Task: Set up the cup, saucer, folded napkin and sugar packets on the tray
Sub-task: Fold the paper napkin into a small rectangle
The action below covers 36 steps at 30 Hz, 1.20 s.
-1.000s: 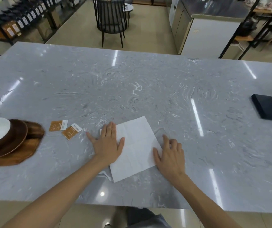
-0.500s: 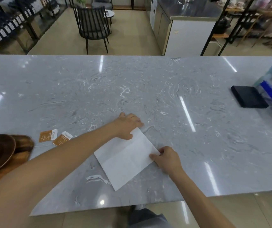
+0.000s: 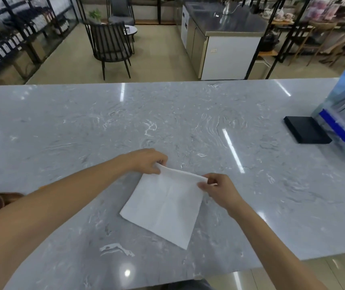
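White napkin (image 3: 165, 206) lies on the marble counter (image 3: 188, 122); the left hand (image 3: 146, 161) and right hand (image 3: 217, 188) each pinch a far corner, lifting that edge, likely to fold it.

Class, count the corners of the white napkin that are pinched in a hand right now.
2. The left hand pinches the napkin's far-left corner; the right hand pinches its far-right corner. Both near corners lie free.
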Each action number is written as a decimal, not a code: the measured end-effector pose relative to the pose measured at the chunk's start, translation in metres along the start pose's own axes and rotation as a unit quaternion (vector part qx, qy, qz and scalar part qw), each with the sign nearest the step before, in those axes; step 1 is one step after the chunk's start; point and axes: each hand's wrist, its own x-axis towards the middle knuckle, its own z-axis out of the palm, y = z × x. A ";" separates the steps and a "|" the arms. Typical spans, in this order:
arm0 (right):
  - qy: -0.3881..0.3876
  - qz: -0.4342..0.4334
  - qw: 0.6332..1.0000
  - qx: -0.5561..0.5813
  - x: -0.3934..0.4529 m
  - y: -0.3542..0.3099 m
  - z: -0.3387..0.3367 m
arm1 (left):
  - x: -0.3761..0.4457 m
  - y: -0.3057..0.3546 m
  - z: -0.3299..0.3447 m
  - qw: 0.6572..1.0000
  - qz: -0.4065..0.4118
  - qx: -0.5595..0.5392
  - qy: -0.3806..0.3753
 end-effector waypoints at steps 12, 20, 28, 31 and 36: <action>0.003 -0.160 0.978 -0.136 0.042 -0.037 -0.020 | -0.069 0.000 -0.012 0.972 -0.062 -0.083 0.212; 0.034 -0.276 0.937 -0.212 -0.010 0.014 0.003 | -0.117 0.019 0.062 0.961 -0.056 -0.072 0.261; 0.039 -0.257 0.940 -0.220 -0.034 0.055 0.019 | -0.133 0.034 0.118 0.945 -0.033 -0.120 0.301; 0.049 -0.245 0.936 -0.249 -0.040 0.065 0.022 | -0.135 0.036 0.130 0.940 -0.049 -0.139 0.307; 0.072 -0.227 0.933 -0.268 -0.049 0.066 0.027 | -0.136 0.045 0.133 0.931 -0.085 -0.125 0.331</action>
